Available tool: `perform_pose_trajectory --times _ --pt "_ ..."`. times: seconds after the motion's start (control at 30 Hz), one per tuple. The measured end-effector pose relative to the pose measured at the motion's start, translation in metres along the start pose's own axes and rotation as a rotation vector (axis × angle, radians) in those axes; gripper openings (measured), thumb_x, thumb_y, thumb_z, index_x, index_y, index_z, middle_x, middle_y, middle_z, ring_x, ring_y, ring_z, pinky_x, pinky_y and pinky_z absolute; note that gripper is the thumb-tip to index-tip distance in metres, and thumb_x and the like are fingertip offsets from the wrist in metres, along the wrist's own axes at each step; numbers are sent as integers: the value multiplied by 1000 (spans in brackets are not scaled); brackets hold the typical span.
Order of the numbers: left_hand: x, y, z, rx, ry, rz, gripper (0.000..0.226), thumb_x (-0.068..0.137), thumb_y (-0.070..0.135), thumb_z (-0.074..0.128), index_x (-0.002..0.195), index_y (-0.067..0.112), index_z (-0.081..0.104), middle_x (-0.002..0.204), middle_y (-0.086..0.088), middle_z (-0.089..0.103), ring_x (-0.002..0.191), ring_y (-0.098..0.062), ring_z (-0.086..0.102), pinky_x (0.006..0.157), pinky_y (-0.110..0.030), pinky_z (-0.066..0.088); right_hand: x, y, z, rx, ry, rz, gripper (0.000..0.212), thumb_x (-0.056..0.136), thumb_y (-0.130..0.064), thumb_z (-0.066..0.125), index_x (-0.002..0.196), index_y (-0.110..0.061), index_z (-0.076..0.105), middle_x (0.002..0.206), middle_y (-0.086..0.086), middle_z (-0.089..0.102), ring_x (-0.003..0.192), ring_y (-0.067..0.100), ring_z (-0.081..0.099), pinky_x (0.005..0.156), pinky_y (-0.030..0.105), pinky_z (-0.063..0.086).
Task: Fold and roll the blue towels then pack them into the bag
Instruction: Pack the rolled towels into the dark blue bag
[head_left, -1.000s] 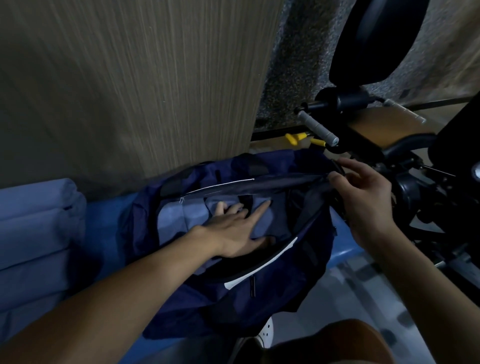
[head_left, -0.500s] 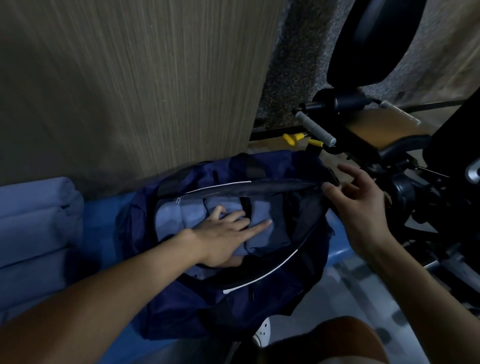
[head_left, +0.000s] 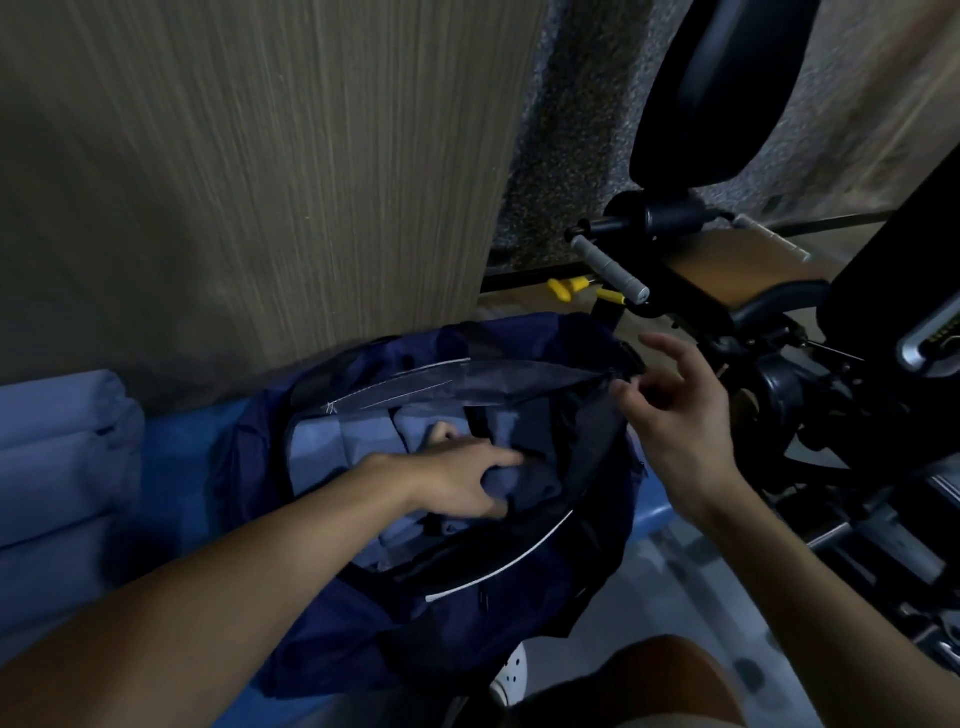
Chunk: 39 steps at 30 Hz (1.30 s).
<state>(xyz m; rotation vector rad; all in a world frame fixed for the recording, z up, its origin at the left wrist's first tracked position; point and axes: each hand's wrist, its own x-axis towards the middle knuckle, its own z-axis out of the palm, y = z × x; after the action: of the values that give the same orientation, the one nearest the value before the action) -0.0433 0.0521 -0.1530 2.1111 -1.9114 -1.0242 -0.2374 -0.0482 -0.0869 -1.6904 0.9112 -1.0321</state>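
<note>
A dark navy bag (head_left: 363, 639) lies open on a blue padded surface, its white-lined zipper opening facing me. Light blue rolled towels (head_left: 358, 441) fill its inside. My left hand (head_left: 457, 483) reaches into the opening and grips a fold of a towel between thumb and fingers. My right hand (head_left: 675, 415) is at the bag's right end. Its thumb and one finger pinch the rim by the zipper end, while the other fingers are spread and raised.
More light blue towels (head_left: 57, 467) are stacked at the left on the blue surface (head_left: 171, 499). A wood-grain wall panel (head_left: 260, 182) stands behind the bag. Black gym equipment (head_left: 779, 364) with a grey handle (head_left: 608, 270) crowds the right. My knee and a white shoe (head_left: 511, 675) are below.
My left hand went from flat on the towels to curling around a fold. My right hand loosened its hold on the bag's right end and lifted its fingers.
</note>
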Motion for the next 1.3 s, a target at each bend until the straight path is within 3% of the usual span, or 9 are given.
perform_pose_trajectory --times 0.17,0.3,0.37,0.57,0.67,0.77,0.93,1.13,1.3 --pt "-6 9 1 -29 147 29 70 97 40 53 153 43 11 161 6 10 143 -30 10 116 -43 10 -1 -6 2 46 -2 -37 35 91 -4 63 122 -18 57 74 15 58 74 34 59 77 52 55" --pt "-5 14 3 130 101 -4 50 97 55 33 142 33 29 115 -1 54 120 -26 35 108 -42 22 6 -13 6 89 16 -84 32 91 -1 62 121 -12 57 64 -5 54 65 12 51 66 33 45" --pt "-4 10 1 21 40 -53 36 95 59 25 120 38 38 87 5 51 110 -25 35 105 -41 26 5 -12 9 82 -2 -46 33 91 -3 62 122 -15 56 67 -2 56 68 16 55 67 38 49" --pt "9 16 -1 431 483 192 24 97 32 44 104 15 59 117 -12 44 111 -33 43 94 -40 37 2 -9 7 87 28 -18 34 90 -4 64 120 -17 56 62 -10 56 73 20 55 75 42 50" --pt "27 25 -1 591 375 271 34 96 29 44 121 14 62 146 -11 40 133 -29 33 107 -37 25 0 -9 6 91 24 -6 35 90 -3 64 121 -19 56 64 -7 58 73 21 56 76 42 50" --pt "40 23 2 594 266 171 51 99 53 28 145 32 38 154 -1 33 134 -28 34 107 -39 25 -2 -8 4 87 0 5 36 91 -5 63 121 -22 56 71 1 58 75 25 57 78 49 53" --pt "32 18 4 708 206 31 67 94 66 21 142 27 45 159 -5 16 130 -30 32 97 -46 31 0 -2 5 89 -4 35 35 92 -6 62 122 -22 55 74 4 58 78 27 58 82 56 52" --pt "31 12 8 687 362 193 61 95 55 14 141 27 43 155 0 32 144 -22 15 109 -47 21 5 -5 13 104 0 13 32 91 -5 63 117 -23 56 70 1 55 72 21 54 72 41 49" --pt "44 25 -3 592 294 166 45 101 44 28 135 22 48 145 -2 43 131 -27 35 97 -40 33 6 -1 13 82 -1 27 34 91 -6 63 120 -21 56 75 8 55 72 22 54 71 40 47"
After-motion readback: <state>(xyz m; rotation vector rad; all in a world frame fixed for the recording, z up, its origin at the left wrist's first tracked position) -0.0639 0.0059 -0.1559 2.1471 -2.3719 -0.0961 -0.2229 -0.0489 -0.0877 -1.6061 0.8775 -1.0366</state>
